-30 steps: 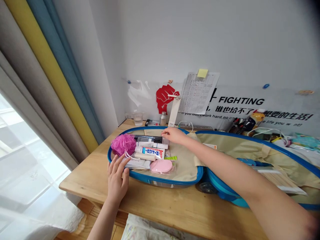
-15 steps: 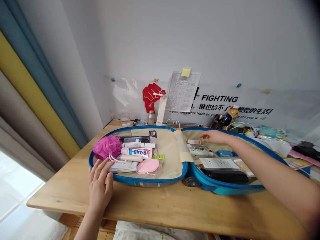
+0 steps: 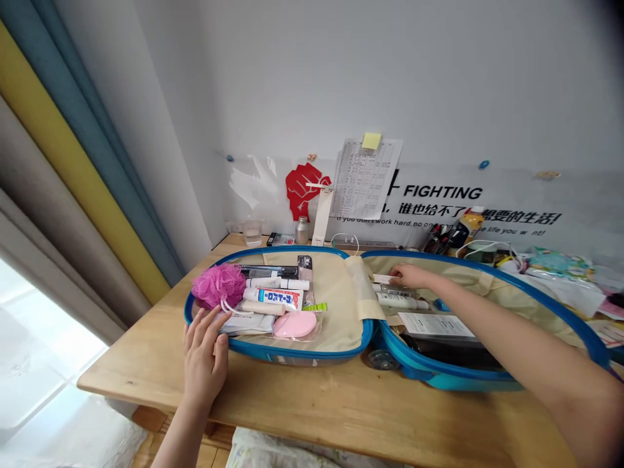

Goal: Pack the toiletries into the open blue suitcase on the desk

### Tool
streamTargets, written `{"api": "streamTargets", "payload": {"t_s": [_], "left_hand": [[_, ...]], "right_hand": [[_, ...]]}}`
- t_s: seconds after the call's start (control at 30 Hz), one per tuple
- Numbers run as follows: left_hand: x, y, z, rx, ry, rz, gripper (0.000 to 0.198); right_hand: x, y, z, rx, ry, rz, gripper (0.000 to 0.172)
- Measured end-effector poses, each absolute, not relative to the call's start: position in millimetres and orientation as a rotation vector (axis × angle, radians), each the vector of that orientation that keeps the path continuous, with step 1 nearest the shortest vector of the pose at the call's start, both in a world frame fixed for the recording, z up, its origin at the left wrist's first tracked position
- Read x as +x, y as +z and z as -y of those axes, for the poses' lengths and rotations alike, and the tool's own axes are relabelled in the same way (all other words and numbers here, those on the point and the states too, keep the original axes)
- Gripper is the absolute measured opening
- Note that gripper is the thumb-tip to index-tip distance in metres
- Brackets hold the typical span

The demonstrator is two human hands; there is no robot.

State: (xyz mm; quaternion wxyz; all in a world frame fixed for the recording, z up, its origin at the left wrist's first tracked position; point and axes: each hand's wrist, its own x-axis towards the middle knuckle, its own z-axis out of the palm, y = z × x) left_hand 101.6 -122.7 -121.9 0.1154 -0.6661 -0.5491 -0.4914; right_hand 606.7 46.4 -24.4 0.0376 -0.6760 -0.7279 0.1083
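An open blue suitcase (image 3: pixel 312 354) lies with both halves spread on the wooden table. My left hand (image 3: pixel 207 354) rests on the left half's near-left rim, fingers stretched out, just below a pink bath puff (image 3: pixel 219 285). Beside the puff lie a toothpaste tube (image 3: pixel 280 298), white tubes, a flat pink oval item (image 3: pixel 295 324) and dark pens or brushes (image 3: pixel 270 271). Over in the right half, my right hand (image 3: pixel 412 276) has its fingertips closed on the end of a small white box (image 3: pixel 384 279). Near it lie a white tube (image 3: pixel 402 301) and a printed white packet (image 3: pixel 435 325).
Along the wall stand a cup of water (image 3: pixel 253 233), a small silver-capped bottle (image 3: pixel 302 231), a power strip and a bottle with an orange label (image 3: pixel 468 227). Clutter (image 3: pixel 560 266) covers the table's right side. A curtain (image 3: pixel 92 175) hangs at left.
My right hand has come down from above the right half onto the small white box. My left hand stays on the rim. The view has shifted slightly.
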Motion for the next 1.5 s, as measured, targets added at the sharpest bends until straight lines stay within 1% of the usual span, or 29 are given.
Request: {"api": "streamTargets", "payload": {"t_s": [0.2,0.3,0.4,0.53,0.67,0.8,0.97,1.1,1.27,1.5], "left_hand": [[101.4,-121.6,122.7,-1.962,-1.434,1.616,0.036],[101.3,-121.4,122.3,-1.967,-1.438,1.616,0.035],[101.2,-120.8,122.4,-1.968,-1.446,1.614,0.036],[100.8,-120.2,123.3,-1.971,-1.437,1.6,0.035],[101.1,-120.2,124.1,-1.969,-1.425,1.614,0.034],[101.7,-120.0,123.9,-1.962,-1.432,1.632,0.035],[102.5,-118.5,123.5,-1.961,-1.43,1.593,0.033],[101.9,-118.2,123.0,-1.971,-1.428,1.571,0.034],[101.3,-119.2,122.4,-1.972,-1.44,1.593,0.036],[100.9,-120.3,121.9,-1.971,-1.435,1.587,0.035]], "right_hand": [[612.1,20.8,-38.4,-2.056,0.36,2.066,0.035],[586.1,42.5,-36.5,-1.941,0.342,2.016,0.043],[527.1,44.6,-41.7,-1.789,0.406,2.095,0.036],[436.0,21.9,-52.0,-1.673,0.488,2.271,0.025],[382.2,0.2,-55.8,-1.634,0.492,2.435,0.032],[368.5,-7.8,-54.9,-1.615,0.451,2.55,0.036],[363.8,-10.6,-51.4,-1.615,0.3,2.584,0.036],[358.2,-9.0,-47.0,-1.531,0.201,2.602,0.032],[353.3,-4.9,-43.8,-1.379,0.155,2.687,0.033],[347.4,-4.6,-41.4,-1.35,0.131,2.685,0.033]]}}
